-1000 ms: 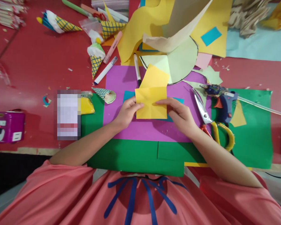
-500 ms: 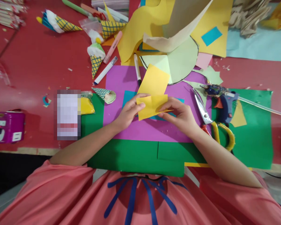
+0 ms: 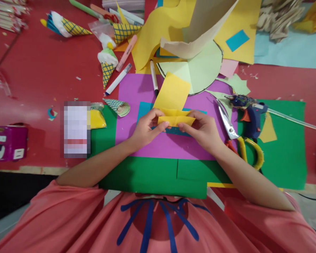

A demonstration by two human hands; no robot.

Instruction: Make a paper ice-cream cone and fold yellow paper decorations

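Both hands hold a small folded piece of yellow paper [image 3: 177,121] by its two ends, its near edge folded up along the front. My left hand [image 3: 147,128] pinches the left end between thumb and fingers; my right hand [image 3: 204,130] pinches the right end the same way. Just beyond them lies a second yellow paper piece [image 3: 173,90], flat. Beneath the hands is a blue paper piece [image 3: 144,111], partly covered, on a purple sheet [image 3: 147,149]. A black-and-white marker [image 3: 154,77] lies beside the flat yellow piece.
To the right lie yellow-handled scissors [image 3: 230,123] and a blue glue gun [image 3: 252,116] on a green sheet [image 3: 284,151]. Small paper ice cream cones [image 3: 107,68] and markers are at the upper left. A pale green cut shape [image 3: 205,73] and a curled beige sheet [image 3: 197,42] lie behind.
The yellow paper in my hands has been folded over and turned lower. My right hand has shifted its grip to the right end, and both thumbs now press along its front.
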